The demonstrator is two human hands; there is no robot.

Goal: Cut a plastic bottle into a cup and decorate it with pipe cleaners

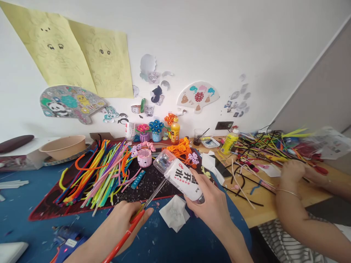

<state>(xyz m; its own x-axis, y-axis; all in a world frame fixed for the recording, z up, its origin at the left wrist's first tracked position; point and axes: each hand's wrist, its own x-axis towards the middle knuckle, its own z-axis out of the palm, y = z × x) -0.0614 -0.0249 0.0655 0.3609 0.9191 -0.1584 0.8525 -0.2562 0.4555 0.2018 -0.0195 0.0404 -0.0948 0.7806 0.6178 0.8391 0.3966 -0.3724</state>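
Observation:
My left hand (128, 218) is closed around a tool with a long red handle (124, 235) and a thin metal shaft (157, 193). Its kind is unclear. The shaft's far end meets the side of a clear plastic bottle with a white label (184, 179), near the label's edge. My right hand (212, 199) grips that bottle, which is tilted with one end toward the upper left. Below the bottle, a crumpled white paper (174, 213) lies on the blue table cover (148, 241). Left of the hands rests a bundle of colourful pipe cleaners (101, 175).
A blue glue gun (68, 243) lies at lower left. Behind the bottle stand a pink pot (144, 157), an orange drink bottle (174, 132) and pipe-cleaner flowers (156, 126). At right, another person's hands (294, 175) work beside a yellow bottle (229, 142) and scattered pipe cleaners.

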